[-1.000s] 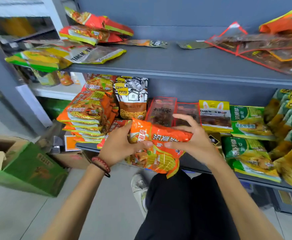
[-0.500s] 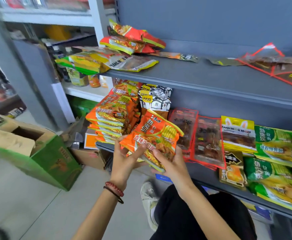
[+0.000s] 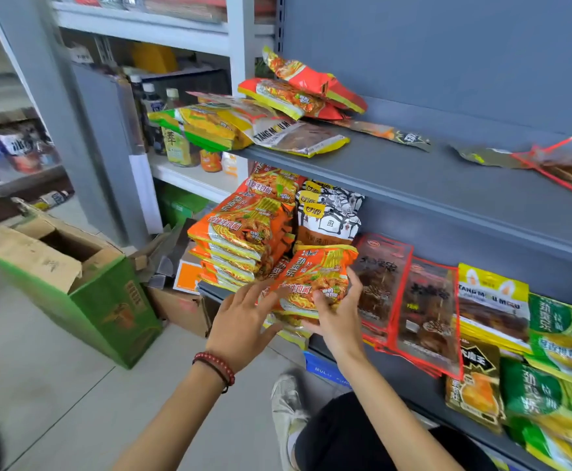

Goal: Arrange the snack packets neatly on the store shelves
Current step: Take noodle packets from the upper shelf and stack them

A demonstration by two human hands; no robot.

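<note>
Orange packet (image 3: 313,283) sits pinched in the right hand (image 3: 337,319) at the lower shelf (image 3: 410,375) edge, left hand (image 3: 244,321) spread beside it: best squared against the orange stack (image 3: 244,239).

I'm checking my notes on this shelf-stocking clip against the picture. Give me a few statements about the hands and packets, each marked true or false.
1. The right hand grips the orange noodle packet. True.
2. The left hand is clenched in a fist. False: its fingers are spread open.
3. The green cardboard box sits on the top shelf. False: it stands on the floor.
4. A stack of orange packets lies left of the held packet. True.
</note>
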